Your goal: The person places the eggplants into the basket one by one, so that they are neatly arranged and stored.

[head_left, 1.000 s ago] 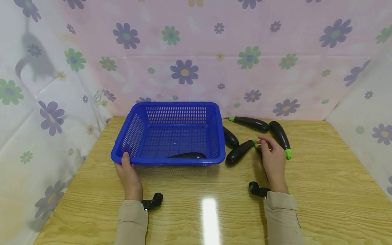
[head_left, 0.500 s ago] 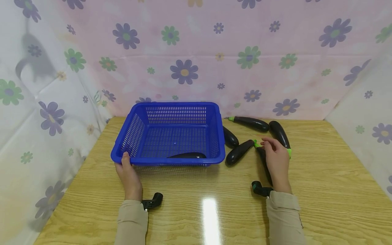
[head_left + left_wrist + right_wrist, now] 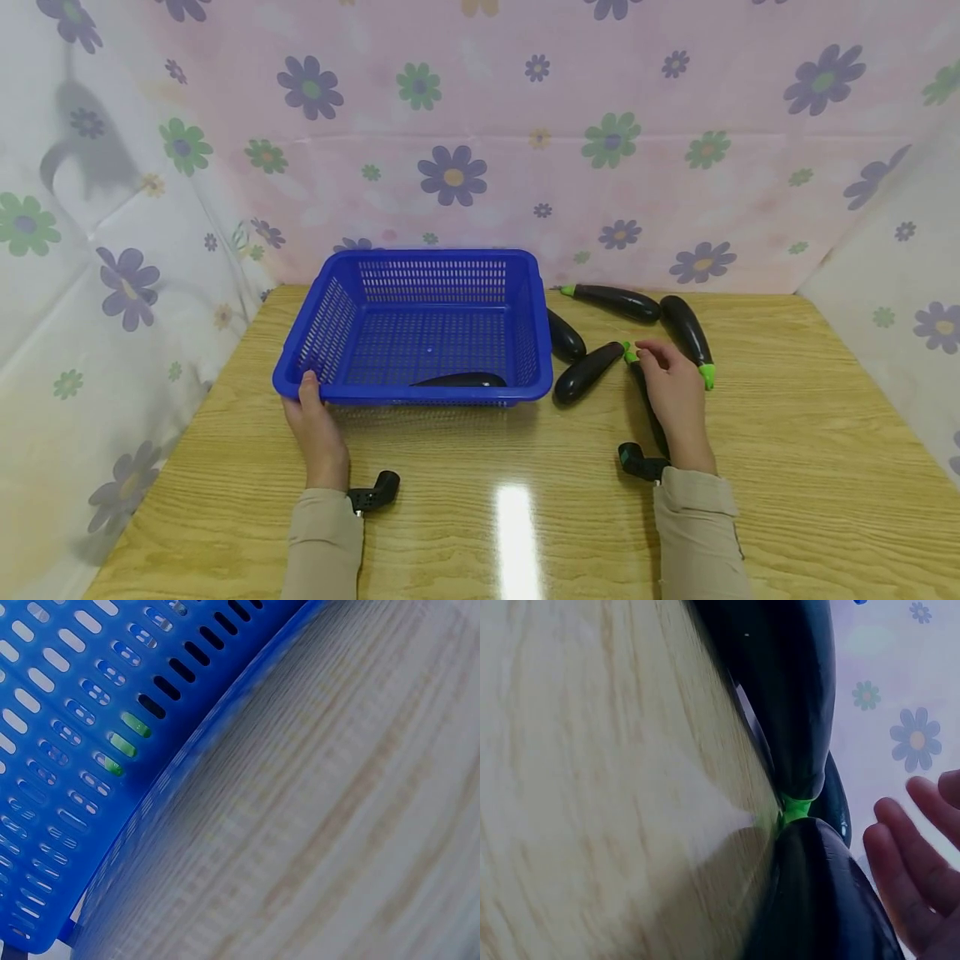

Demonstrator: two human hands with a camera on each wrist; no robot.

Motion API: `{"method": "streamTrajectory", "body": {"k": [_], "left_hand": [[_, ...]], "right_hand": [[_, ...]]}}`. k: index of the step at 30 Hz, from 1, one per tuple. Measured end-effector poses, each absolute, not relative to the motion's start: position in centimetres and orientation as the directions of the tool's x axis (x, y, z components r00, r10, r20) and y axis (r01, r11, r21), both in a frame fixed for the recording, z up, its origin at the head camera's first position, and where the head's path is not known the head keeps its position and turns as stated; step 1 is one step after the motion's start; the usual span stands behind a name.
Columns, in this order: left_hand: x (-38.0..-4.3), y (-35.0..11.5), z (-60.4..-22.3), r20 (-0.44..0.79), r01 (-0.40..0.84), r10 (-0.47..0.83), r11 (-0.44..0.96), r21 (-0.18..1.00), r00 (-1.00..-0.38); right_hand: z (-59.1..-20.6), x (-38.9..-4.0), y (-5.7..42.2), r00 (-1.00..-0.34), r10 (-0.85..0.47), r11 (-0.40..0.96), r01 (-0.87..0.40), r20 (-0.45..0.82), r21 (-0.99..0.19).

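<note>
Right hand beside an eggplant, left hand on the basket.
The left hand (image 3: 318,437) grips the near left corner of the blue basket (image 3: 442,393), thumb over the rim; one eggplant (image 3: 461,380) lies inside along the near wall. The right hand (image 3: 678,404), fingers loosely bent and spread around nothing, hangs just right of the slim eggplant (image 3: 647,396) on the surface (image 3: 562,517). That eggplant's green stem meets the stem end of the slanted eggplant (image 3: 587,377), between hand and basket.

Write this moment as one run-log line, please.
left hand: grips blue basket; right hand: near eggplant, nothing visibly held; basket: one eggplant visible; table: five eggplants
</note>
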State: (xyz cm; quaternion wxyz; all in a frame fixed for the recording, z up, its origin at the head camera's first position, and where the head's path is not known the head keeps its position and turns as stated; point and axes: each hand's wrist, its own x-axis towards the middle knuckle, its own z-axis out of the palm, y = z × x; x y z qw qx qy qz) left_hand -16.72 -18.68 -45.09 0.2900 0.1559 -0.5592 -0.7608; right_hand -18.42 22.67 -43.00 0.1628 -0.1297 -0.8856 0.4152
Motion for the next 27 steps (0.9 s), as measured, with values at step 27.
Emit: {"method": "streamTrajectory", "body": {"k": [27], "left_hand": [[-16.8, -18.9, -45.3, 0.109, 0.280, -0.610, -0.192, 0.941, -0.785]], "right_hand": [[-43.2, -18.2, 23.6, -0.999, 0.019, 0.821, 0.039, -0.042, -0.569]]}}
